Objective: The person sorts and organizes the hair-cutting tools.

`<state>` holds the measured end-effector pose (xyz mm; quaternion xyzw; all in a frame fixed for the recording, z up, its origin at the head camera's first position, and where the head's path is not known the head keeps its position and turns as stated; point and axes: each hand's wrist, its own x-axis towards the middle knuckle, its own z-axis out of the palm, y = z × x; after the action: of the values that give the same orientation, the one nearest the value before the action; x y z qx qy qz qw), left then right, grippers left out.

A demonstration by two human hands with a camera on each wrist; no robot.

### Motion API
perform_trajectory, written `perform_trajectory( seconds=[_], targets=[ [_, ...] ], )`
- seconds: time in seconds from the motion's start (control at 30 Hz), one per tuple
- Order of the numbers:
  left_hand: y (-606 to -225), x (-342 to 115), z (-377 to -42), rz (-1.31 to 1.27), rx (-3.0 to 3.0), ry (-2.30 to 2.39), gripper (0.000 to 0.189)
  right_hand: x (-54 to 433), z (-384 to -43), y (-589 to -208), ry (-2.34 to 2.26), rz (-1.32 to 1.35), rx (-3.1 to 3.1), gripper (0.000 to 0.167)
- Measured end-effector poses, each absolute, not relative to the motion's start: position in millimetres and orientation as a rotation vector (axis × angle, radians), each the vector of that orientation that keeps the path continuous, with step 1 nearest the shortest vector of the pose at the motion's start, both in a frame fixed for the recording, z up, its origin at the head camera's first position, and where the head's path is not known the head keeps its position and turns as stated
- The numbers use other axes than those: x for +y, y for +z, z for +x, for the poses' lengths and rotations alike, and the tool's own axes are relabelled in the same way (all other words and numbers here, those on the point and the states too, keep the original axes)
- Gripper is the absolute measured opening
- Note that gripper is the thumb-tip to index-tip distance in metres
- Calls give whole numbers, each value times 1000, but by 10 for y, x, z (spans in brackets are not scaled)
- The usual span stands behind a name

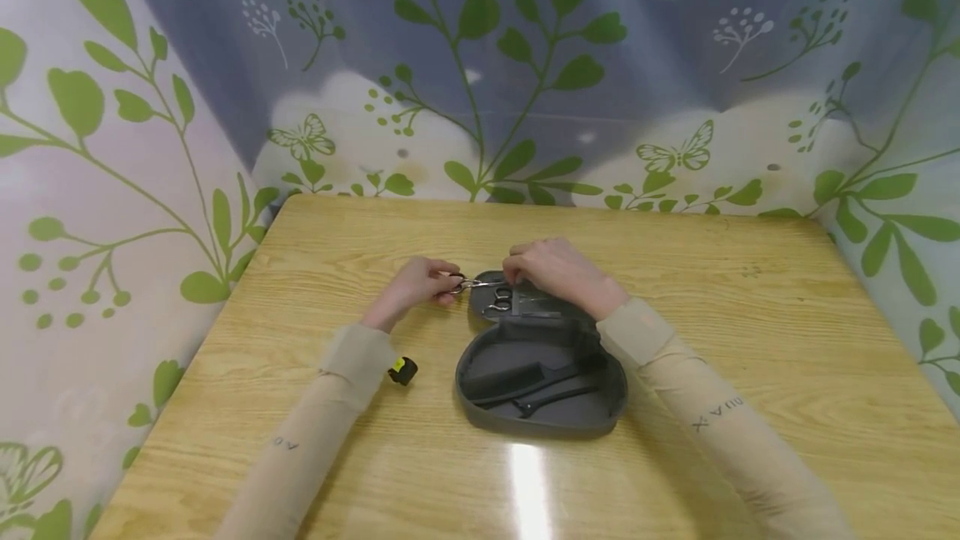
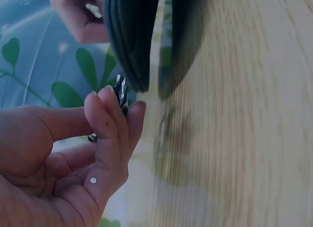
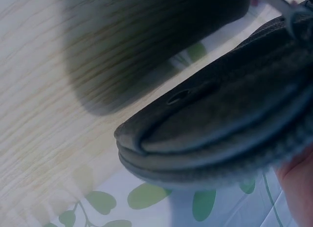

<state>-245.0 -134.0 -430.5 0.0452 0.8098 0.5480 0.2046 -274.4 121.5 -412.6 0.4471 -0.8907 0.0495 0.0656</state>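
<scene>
A grey zippered case (image 1: 540,426) lies open on the table, its lid (image 1: 483,311) folded toward the back. My left hand (image 1: 420,283) pinches the finger loops of silver scissors (image 1: 472,282) at the lid's left edge. The blades point right, over the lid. Curled over the lid's inner side near the blade tips, my right hand (image 1: 558,269) pinches at its lining; those fingertips are mostly hidden. A second pair of scissors (image 1: 501,300) sits in the lid beside a clear pocket (image 1: 536,303). In the right wrist view the case (image 3: 210,124) hides most of the hand.
Inside the case's base lie a dark comb (image 1: 502,382) and a slim black tool (image 1: 558,400). A small black item with a yellow label (image 1: 402,370) rests on the wooden table (image 1: 300,307) left of the case. Patterned fabric (image 1: 480,90) stands behind the table.
</scene>
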Motion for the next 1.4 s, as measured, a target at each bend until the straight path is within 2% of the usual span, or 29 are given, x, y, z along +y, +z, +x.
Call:
perform_trajectory(
  seconds=[0.2, 0.37, 0.5, 0.97, 1.23, 1.4],
  targets=[
    [-4311, -1264, -2453, 168, 2299, 1494, 41, 1221, -2740, -4131, 157, 1340, -2672, 13],
    [-4262, -1328, -2442, 175, 2227, 1482, 51, 1220, -2735, -4128, 177, 1337, -2671, 11],
    [-4223, -1335, -2427, 181, 2250, 1449, 50, 1217, -2735, -4125, 171, 1334, -2669, 11],
    [-4123, -1119, -2500, 219, 2455, 1129, 45, 1210, -2715, -4123, 95, 1327, -2602, 14],
    [-4085, -1015, -2538, 329, 2590, 854, 48, 1207, -2696, -4130, 40, 1321, -2560, 20],
    [-4097, -955, -2569, 381, 2639, 818, 50, 1210, -2695, -4139, 53, 1320, -2549, 17]
  ],
)
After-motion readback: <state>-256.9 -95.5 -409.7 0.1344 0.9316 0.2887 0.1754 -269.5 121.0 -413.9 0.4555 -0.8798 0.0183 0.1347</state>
